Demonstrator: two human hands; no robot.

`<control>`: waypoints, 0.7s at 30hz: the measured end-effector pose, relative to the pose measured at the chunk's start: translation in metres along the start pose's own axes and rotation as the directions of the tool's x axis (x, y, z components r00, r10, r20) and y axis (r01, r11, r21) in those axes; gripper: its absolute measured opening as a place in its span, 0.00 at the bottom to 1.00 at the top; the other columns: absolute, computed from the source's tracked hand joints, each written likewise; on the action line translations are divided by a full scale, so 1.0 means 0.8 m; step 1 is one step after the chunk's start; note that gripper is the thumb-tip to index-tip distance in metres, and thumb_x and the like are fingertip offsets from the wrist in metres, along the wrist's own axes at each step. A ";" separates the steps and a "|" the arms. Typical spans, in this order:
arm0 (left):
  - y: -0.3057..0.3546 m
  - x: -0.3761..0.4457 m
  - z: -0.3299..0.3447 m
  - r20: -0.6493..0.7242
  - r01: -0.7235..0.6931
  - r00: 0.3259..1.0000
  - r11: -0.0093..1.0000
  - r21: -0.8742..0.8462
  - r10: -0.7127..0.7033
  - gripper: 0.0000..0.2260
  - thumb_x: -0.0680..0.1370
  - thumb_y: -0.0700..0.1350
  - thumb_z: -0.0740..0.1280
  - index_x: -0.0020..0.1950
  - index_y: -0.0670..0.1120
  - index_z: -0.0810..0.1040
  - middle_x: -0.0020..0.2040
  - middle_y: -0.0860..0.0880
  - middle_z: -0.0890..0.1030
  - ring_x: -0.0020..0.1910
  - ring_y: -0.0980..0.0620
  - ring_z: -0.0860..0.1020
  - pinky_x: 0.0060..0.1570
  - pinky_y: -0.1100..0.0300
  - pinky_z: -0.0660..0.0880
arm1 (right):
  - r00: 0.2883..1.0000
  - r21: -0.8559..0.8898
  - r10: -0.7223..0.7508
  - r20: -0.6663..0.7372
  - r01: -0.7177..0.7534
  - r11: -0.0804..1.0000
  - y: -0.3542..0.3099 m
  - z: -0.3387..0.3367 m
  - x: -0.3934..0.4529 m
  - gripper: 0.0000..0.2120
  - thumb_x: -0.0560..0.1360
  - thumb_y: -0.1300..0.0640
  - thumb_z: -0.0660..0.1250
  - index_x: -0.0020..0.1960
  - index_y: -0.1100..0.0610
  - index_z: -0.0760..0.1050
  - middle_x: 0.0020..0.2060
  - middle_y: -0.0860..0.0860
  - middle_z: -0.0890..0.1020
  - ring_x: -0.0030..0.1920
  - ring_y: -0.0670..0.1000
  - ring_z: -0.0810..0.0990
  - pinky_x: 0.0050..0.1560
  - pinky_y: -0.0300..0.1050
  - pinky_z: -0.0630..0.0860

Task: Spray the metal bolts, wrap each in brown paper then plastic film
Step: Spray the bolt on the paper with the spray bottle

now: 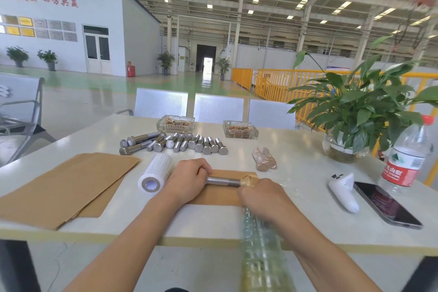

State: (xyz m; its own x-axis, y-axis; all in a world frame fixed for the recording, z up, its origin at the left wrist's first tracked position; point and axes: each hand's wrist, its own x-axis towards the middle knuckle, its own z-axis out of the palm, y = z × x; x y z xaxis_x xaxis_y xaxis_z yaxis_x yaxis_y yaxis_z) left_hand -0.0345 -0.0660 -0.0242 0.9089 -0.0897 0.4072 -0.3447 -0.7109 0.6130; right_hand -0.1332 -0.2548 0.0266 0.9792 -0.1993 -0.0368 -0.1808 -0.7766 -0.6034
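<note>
On near table edge, left hand (189,178) grips heavy, slick bolt (222,182) by head; right hand (263,197) pinches limp brown paper (248,180) at threads.

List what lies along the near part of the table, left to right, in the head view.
Stack of brown paper sheets → roll of plastic film → left hand gripping the bolt → right hand at the bolt's threaded end → white spray trigger → phone → water bottle.
</note>
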 end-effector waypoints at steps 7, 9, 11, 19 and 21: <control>0.002 -0.001 -0.002 0.007 -0.007 1.000 1.000 -0.017 0.007 0.14 0.78 0.36 0.61 0.47 0.51 0.84 0.43 0.51 0.84 0.44 0.50 0.79 0.44 0.58 0.73 | 0.994 0.074 -0.071 0.078 0.065 0.995 -0.037 0.028 -0.004 0.13 0.68 0.46 0.62 0.45 0.53 0.75 0.44 0.50 0.80 0.48 0.56 0.82 0.45 0.48 0.80; 0.003 -0.002 -0.002 0.006 -0.016 1.000 1.000 -0.026 0.016 0.15 0.77 0.35 0.60 0.48 0.49 0.84 0.44 0.50 0.85 0.46 0.50 0.80 0.48 0.57 0.75 | 0.990 0.059 -0.078 0.118 0.071 0.996 -0.048 0.032 -0.003 0.20 0.63 0.43 0.57 0.48 0.53 0.77 0.47 0.50 0.81 0.48 0.55 0.81 0.42 0.46 0.75; 0.003 -0.003 -0.003 0.009 -0.021 1.000 0.999 -0.031 0.021 0.16 0.77 0.34 0.60 0.48 0.49 0.84 0.45 0.50 0.85 0.46 0.50 0.80 0.48 0.56 0.76 | 0.979 0.017 -0.092 0.184 0.091 0.996 -0.054 0.035 -0.001 0.23 0.61 0.46 0.56 0.50 0.54 0.80 0.47 0.51 0.82 0.45 0.54 0.81 0.38 0.44 0.72; 0.000 -0.002 -0.003 0.010 -0.026 1.000 0.999 -0.022 0.026 0.16 0.77 0.33 0.60 0.46 0.50 0.84 0.43 0.52 0.85 0.44 0.52 0.80 0.42 0.65 0.72 | 0.990 0.087 -0.083 0.111 0.074 0.993 -0.053 0.033 0.010 0.11 0.67 0.45 0.61 0.40 0.52 0.74 0.39 0.48 0.79 0.38 0.51 0.78 0.35 0.43 0.69; -0.001 -0.002 -0.003 0.011 -0.026 1.000 0.999 -0.021 0.027 0.16 0.77 0.34 0.60 0.47 0.50 0.84 0.45 0.51 0.85 0.46 0.51 0.80 0.46 0.58 0.75 | 0.995 0.083 -0.072 0.072 0.066 0.994 -0.050 0.032 0.011 0.12 0.66 0.45 0.61 0.40 0.53 0.73 0.39 0.48 0.78 0.40 0.52 0.79 0.37 0.43 0.70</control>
State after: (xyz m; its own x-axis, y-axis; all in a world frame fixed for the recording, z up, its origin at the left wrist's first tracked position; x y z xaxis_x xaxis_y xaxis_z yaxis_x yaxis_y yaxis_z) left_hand -0.0361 -0.0635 -0.0236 0.9019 -0.1159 0.4161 -0.3735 -0.6932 0.6164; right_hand -0.1152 -0.2099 0.0298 0.9938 -0.0987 -0.0507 -0.1072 -0.7359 -0.6686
